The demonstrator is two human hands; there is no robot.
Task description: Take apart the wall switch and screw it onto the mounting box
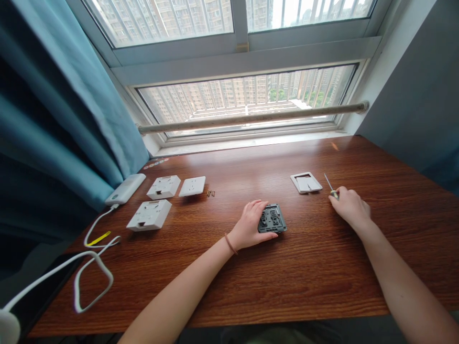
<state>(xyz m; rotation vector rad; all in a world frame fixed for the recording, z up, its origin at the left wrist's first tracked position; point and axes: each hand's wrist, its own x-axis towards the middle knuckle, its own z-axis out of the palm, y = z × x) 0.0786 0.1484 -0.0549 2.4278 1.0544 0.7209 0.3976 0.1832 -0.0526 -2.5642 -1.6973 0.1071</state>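
My left hand [250, 224] grips the dark grey wall-switch module [275, 218] by its left side, thumb along the near edge and fingers at the far edge. The module lies on the brown wooden table. Over to the right, my right hand [350, 206] is closed around the handle of a screwdriver [329, 183], whose thin metal shaft points away from me towards the window. Between the two hands and farther back lies a white switch frame with a loose white rocker plate [306, 183] on it.
At the left stand two white mounting boxes [150, 215], a white socket panel [192, 186] and several small screws [211, 193]. A white power bank [125, 189] with a white cable [93, 253] lies beside the blue curtain [89, 95]. A rail [251, 118] crosses the window behind the table [222, 296].
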